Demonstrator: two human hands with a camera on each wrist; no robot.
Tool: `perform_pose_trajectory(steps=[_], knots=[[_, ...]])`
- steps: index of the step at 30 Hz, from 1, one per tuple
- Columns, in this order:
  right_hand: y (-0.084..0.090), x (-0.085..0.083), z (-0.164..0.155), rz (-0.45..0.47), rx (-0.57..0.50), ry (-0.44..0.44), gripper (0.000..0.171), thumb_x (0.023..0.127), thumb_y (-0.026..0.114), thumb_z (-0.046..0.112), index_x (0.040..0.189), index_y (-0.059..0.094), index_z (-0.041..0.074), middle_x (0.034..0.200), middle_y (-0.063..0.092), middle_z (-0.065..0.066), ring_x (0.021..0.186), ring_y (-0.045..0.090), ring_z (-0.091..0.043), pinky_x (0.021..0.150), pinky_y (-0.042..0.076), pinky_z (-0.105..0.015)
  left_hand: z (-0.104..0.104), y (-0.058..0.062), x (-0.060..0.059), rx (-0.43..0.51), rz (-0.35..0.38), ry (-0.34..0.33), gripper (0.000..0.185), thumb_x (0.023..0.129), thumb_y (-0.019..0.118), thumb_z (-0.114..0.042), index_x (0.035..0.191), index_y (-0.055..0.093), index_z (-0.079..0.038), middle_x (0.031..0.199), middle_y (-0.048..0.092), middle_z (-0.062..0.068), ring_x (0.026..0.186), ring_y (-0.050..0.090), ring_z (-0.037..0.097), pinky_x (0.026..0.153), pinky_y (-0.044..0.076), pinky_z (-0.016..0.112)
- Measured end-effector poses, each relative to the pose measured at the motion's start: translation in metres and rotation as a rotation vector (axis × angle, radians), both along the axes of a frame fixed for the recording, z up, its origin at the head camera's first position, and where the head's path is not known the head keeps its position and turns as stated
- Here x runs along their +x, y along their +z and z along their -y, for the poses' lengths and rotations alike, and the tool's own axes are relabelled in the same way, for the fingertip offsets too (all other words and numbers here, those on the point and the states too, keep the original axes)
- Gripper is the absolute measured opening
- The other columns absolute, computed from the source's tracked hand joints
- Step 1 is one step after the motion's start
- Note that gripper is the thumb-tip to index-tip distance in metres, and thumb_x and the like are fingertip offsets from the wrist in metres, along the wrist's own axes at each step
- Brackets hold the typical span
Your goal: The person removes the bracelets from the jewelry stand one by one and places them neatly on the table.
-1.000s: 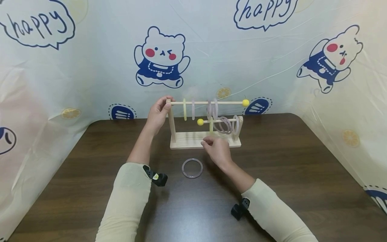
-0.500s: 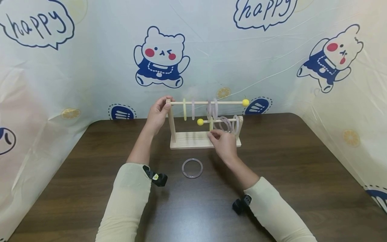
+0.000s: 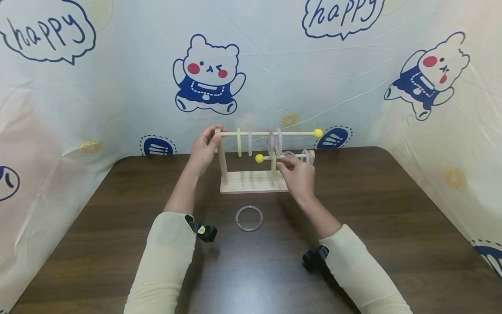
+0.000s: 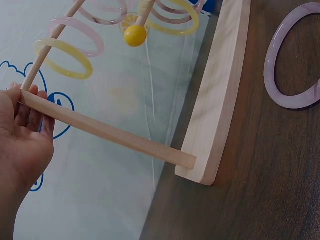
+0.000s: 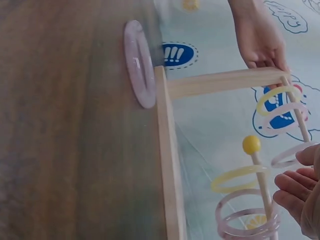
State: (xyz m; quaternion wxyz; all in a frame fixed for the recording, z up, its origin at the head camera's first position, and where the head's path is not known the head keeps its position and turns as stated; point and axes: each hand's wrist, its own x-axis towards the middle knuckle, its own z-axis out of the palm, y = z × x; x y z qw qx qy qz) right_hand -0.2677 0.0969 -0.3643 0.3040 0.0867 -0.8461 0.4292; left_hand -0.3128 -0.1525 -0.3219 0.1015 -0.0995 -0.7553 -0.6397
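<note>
A wooden bangle stand [image 3: 251, 183] has two rods tipped with yellow balls. My left hand [image 3: 205, 146] grips the top of its left post, thumb in front and fingers behind, as the left wrist view [image 4: 25, 130] also shows. On the upper rod hang a yellow bangle [image 3: 239, 143] and several pale purple ones [image 3: 250, 143]. Another yellow bangle [image 3: 273, 162] hangs on the lower rod, near its ball, with purple ones further right. My right hand [image 3: 300, 176] is just right of that yellow bangle, covering part of the lower rod. In the right wrist view, its fingers [image 5: 295, 185] are extended, thumb apart.
A loose purple bangle [image 3: 249, 218] lies flat on the dark wooden table [image 3: 251, 270] in front of the stand. Behind the table hangs a pale curtain [image 3: 137, 87] with printed bears. Both sleeves carry a black wrist camera [image 3: 208, 233].
My right hand has moved up and to the right, from below the lower yellow bangle to beside the lower rod. The left hand and the stand have stayed in place.
</note>
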Motion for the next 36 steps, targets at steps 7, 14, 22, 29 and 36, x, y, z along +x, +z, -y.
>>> perform_pose_trajectory(steps=[7,14,22,29,36], knots=[[0.009,-0.005,-0.003,-0.04,-0.039,0.003,0.019,0.08,0.073,0.015,0.091,0.072,0.0,0.081,0.07,-0.011,0.07,0.068,-0.019,0.063,0.053,-0.034,0.0,0.0,0.0,0.004,-0.002,-0.002,0.036,0.096,0.046,-0.024,0.127,0.049,-0.007,0.124,0.053,0.007,0.116,0.045,0.018,0.101,0.034,0.034],[0.019,-0.01,-0.003,-0.027,-0.059,0.005,0.021,0.081,0.073,0.017,0.092,0.072,-0.001,0.084,0.07,-0.012,0.074,0.067,-0.02,0.069,0.053,-0.033,0.0,0.001,0.001,-0.001,0.013,0.008,0.036,0.096,0.045,-0.024,0.128,0.048,-0.007,0.125,0.053,0.006,0.117,0.045,0.018,0.101,0.034,0.035],[0.029,-0.014,0.001,0.064,-0.125,0.043,0.026,0.082,0.071,0.019,0.098,0.07,-0.001,0.089,0.07,-0.012,0.079,0.067,-0.02,0.071,0.052,-0.032,0.0,0.0,0.001,-0.016,-0.002,0.005,0.036,0.096,0.046,-0.025,0.128,0.049,-0.009,0.125,0.053,0.006,0.117,0.045,0.018,0.102,0.033,0.036],[0.033,-0.016,0.004,0.067,-0.126,0.031,0.027,0.082,0.072,0.02,0.099,0.07,-0.001,0.089,0.07,-0.012,0.079,0.067,-0.019,0.072,0.052,-0.031,0.0,0.001,0.001,-0.006,-0.002,0.003,0.035,0.096,0.045,-0.025,0.127,0.049,-0.008,0.125,0.053,0.006,0.117,0.045,0.017,0.102,0.033,0.035],[0.034,-0.018,0.004,0.058,-0.127,0.03,0.023,0.083,0.071,0.019,0.097,0.071,0.0,0.089,0.07,-0.011,0.078,0.067,-0.019,0.069,0.053,-0.032,0.0,0.001,0.001,-0.011,0.005,0.003,0.036,0.096,0.045,-0.026,0.127,0.049,-0.009,0.125,0.053,0.005,0.117,0.045,0.017,0.101,0.034,0.035]])
